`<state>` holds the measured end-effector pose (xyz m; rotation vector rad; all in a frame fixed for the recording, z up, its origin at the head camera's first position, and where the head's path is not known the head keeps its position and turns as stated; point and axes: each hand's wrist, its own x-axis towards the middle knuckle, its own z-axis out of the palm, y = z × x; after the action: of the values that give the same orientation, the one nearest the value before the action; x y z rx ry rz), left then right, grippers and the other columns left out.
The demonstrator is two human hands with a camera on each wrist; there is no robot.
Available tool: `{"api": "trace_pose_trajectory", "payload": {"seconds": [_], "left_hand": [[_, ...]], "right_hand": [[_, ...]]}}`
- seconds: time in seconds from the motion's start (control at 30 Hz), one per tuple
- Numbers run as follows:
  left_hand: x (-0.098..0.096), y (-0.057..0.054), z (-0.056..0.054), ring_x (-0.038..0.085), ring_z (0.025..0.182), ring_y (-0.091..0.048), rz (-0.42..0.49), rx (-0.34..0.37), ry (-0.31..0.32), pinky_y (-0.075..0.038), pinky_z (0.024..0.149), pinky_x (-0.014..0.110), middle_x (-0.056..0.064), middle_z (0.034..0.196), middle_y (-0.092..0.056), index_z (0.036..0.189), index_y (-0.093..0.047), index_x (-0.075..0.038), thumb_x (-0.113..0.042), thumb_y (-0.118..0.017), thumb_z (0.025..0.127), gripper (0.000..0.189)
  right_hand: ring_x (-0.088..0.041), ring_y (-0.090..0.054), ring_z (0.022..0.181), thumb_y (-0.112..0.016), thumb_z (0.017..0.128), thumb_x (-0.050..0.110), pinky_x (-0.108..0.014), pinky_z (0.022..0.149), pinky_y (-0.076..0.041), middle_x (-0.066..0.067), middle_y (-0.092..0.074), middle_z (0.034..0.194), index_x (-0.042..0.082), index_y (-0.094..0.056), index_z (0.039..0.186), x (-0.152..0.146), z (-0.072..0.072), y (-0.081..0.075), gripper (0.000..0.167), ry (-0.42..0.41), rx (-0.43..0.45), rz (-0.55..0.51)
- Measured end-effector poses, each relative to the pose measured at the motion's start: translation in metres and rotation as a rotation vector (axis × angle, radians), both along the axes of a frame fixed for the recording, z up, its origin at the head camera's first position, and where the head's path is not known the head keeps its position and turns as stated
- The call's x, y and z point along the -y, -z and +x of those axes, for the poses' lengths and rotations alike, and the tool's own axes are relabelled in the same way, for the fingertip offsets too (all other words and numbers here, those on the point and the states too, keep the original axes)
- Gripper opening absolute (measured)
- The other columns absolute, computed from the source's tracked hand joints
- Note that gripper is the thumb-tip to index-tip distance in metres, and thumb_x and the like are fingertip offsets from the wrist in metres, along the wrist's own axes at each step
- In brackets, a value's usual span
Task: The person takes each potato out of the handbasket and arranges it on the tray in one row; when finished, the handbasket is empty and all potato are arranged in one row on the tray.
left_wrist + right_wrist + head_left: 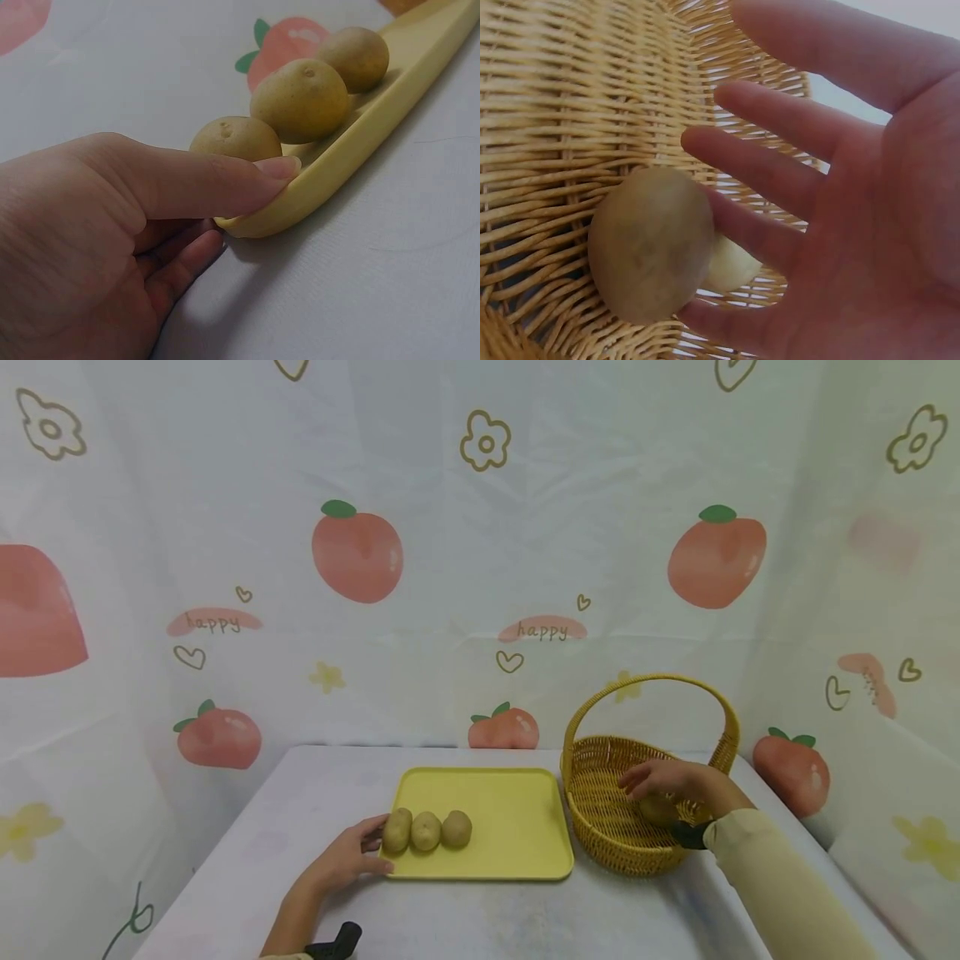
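Observation:
Three potatoes [426, 832] sit in a row along the left side of a yellow tray [517, 822]. At the tray's left edge, my left hand [337, 862] pinches the rim, thumb on top and the other fingers at the side and below, as the left wrist view shows. My right hand [678, 779] is inside a wicker basket [600, 785], its fingers spread and fairly straight. Beside those fingers lies a potato [652, 244], and part of a second pale potato [733, 264] shows behind it. Whether the fingers touch the nearer potato I cannot tell.
The basket's tall arched handle [656, 678] rises above my right hand. Tray and basket stand side by side on a white-covered table [480, 918]. A white curtain [450, 552] printed with fruit and flowers hangs behind.

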<state>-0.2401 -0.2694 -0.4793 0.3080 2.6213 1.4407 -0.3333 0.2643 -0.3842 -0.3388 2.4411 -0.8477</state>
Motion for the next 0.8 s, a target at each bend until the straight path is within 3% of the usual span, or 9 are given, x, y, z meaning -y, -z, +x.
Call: {"api": "trace_pose_trajectory", "payload": {"seconds": [0.2,0.37,0.53,0.8], "left_hand": [[0.0,0.0,-0.001,0.042,0.116,-0.055,-0.003,-0.009,-0.005,-0.045,0.1,0.052,0.031,0.137,-0.047,0.141,-0.037,0.014,-0.007,-0.082,0.074,0.083],[0.0,-0.001,-0.001,0.042,0.117,-0.054,-0.005,-0.012,0.003,-0.044,0.101,0.053,0.031,0.138,-0.046,0.141,-0.037,0.014,-0.007,-0.082,0.074,0.083],[0.001,-0.002,0.0,0.044,0.118,-0.053,0.0,-0.013,0.018,-0.043,0.102,0.053,0.032,0.138,-0.045,0.141,-0.036,0.014,-0.009,-0.082,0.074,0.084],[0.003,0.002,0.0,0.043,0.118,-0.054,-0.013,-0.012,0.023,-0.043,0.103,0.052,0.031,0.137,-0.047,0.141,-0.036,0.013,-0.011,-0.082,0.074,0.086]], "right_hand": [[-0.032,-0.051,0.115,-0.068,0.088,0.02,-0.056,0.087,-0.05,-0.011,-0.057,0.126,0.006,-0.064,0.125,0.001,0.005,0.002,0.039,0.015,0.073,0.018],[-0.03,-0.053,0.111,-0.068,0.087,0.016,-0.052,0.081,-0.054,-0.011,-0.059,0.121,0.004,-0.07,0.116,0.002,0.009,0.008,0.031,-0.012,0.061,0.032],[-0.028,-0.055,0.104,-0.07,0.085,0.01,-0.047,0.08,-0.055,-0.013,-0.06,0.118,0.0,-0.069,0.116,0.004,0.011,0.01,0.032,-0.041,0.037,0.026],[-0.026,-0.05,0.084,-0.076,0.072,-0.001,-0.037,0.066,-0.048,-0.011,-0.053,0.102,0.004,-0.064,0.113,0.015,0.012,0.0,0.043,-0.034,-0.141,-0.051]]}}
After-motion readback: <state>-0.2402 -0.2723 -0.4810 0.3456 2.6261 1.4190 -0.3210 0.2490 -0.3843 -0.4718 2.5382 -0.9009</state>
